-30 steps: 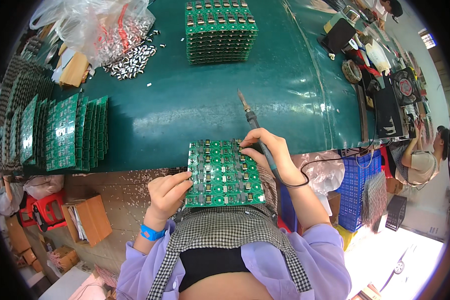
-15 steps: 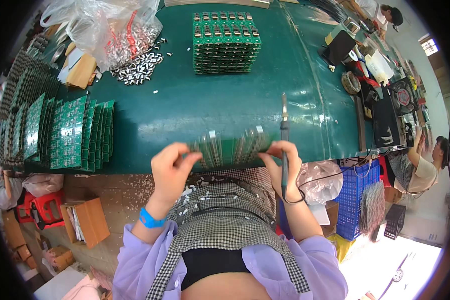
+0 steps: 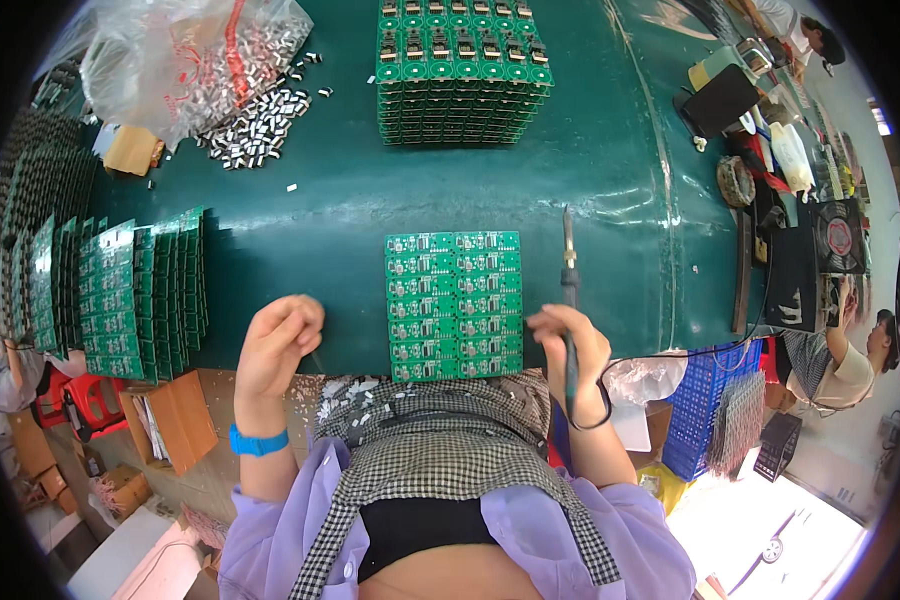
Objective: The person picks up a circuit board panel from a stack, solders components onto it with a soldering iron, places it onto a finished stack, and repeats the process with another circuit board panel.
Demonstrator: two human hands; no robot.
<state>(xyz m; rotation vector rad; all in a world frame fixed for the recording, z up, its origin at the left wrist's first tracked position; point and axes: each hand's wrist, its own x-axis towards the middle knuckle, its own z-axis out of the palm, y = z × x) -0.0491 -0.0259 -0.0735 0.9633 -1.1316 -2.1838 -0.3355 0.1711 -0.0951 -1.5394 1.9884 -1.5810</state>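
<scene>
Since half a second ago, one circuit board panel [image 3: 454, 305] has been laid flat on the green table [image 3: 300, 200]. One soldering iron [image 3: 569, 300] is gripped by the right hand [image 3: 570, 350]; the left hand [image 3: 275, 345] is loosely curled, empty. Farther off, one board stack [image 3: 462, 70] is seen.

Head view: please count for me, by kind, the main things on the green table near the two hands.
Flat circuit board panel between the hands: 1
Stack of circuit board panels at the far edge: 1
Soldering iron in the right hand: 1
Clear plastic bag of small parts: 1
Total: 4
</scene>
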